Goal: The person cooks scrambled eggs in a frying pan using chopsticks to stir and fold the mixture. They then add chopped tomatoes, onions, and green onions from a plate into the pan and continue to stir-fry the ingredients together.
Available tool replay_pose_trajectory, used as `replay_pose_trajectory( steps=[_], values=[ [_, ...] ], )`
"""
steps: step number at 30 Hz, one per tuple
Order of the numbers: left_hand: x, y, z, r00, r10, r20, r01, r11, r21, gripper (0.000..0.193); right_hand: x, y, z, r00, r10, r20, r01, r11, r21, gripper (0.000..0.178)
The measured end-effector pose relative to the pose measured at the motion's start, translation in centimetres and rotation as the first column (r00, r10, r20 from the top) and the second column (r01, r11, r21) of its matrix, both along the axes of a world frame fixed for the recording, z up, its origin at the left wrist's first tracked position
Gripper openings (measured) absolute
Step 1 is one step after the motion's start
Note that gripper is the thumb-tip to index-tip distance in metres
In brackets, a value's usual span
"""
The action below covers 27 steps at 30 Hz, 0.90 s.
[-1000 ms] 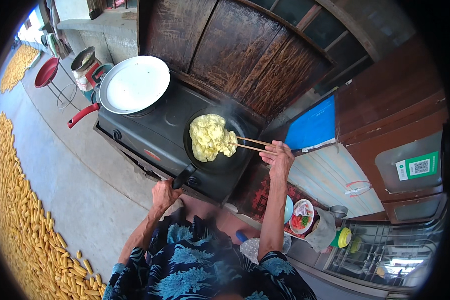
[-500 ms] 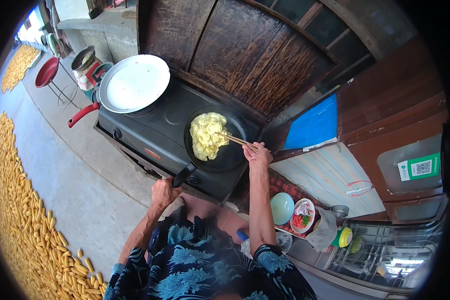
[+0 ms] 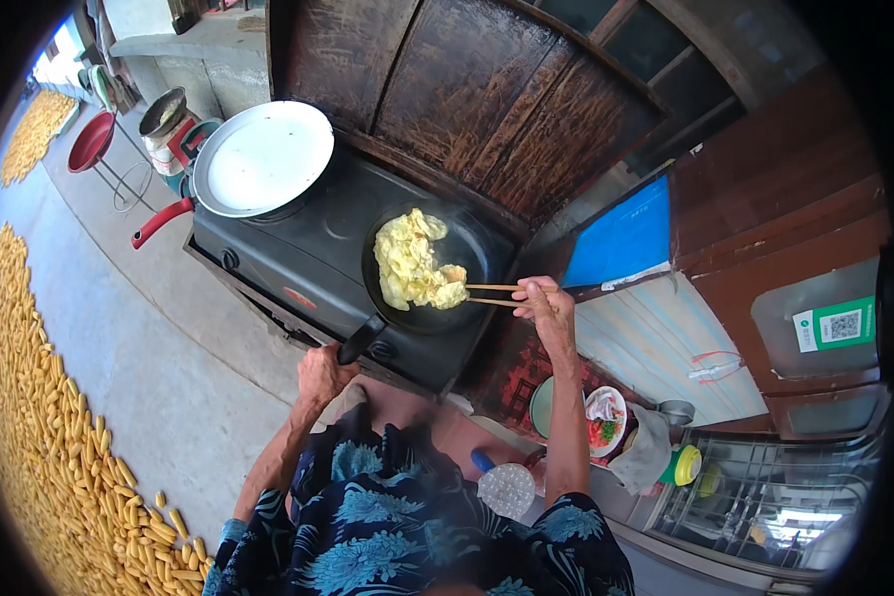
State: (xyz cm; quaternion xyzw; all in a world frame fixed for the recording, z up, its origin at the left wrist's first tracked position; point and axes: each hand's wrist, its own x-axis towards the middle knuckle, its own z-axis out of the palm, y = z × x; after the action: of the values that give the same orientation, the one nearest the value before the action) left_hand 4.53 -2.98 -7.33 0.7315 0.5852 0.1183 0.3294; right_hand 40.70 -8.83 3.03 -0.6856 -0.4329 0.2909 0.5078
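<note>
A black frying pan (image 3: 482,253) sits on the right part of the dark gas stove (image 3: 298,260). Its handle (image 3: 364,338) points toward me, and my left hand (image 3: 326,375) is closed around the end of it. Yellow scrambled egg (image 3: 407,260) lies in the pan, mostly on the left side, with one lump pulled out to the right. My right hand (image 3: 549,306) grips a pair of wooden chopsticks (image 3: 497,288). Their tips are slightly apart and touch the right-hand lump of egg.
A white-topped pan (image 3: 263,159) with a red handle covers the left burner. Right of my right forearm stand a bowl of chopped red and green food (image 3: 606,422) and a partly hidden pale green bowl (image 3: 541,407). Corn cobs (image 3: 70,427) cover the floor at left.
My right hand has moved right and slightly down with the chopsticks, which have spread apart. Part of the egg has been drawn rightward. My left hand stays on the handle.
</note>
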Motion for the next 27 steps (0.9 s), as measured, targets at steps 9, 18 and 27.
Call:
replay_pose_trajectory(
  steps=[9, 18, 27],
  values=[
    [-0.2, -0.2, 0.2, 1.0, 0.003, -0.006, -0.003, 1.0, -0.001, 0.028, -3.3, -0.3, 3.4, 1.0, -0.019, 0.003, 0.019, 0.998, 0.056, 0.028],
    [-0.2, -0.2, -0.6, 0.999, 0.034, -0.004, -0.033, 0.997, 0.064, 0.024, -2.7, 1.4, 2.7, 0.977, -0.177, -0.12, 0.187, 0.98, 0.074, 0.036],
    [-0.3, -1.2, -1.6, 0.999, 0.034, -0.041, -0.029, 0.994, 0.103, 0.025, 2.9, 6.4, -4.4, 0.77, -0.325, -0.549, 0.246, 0.945, -0.216, 0.033]
  ],
)
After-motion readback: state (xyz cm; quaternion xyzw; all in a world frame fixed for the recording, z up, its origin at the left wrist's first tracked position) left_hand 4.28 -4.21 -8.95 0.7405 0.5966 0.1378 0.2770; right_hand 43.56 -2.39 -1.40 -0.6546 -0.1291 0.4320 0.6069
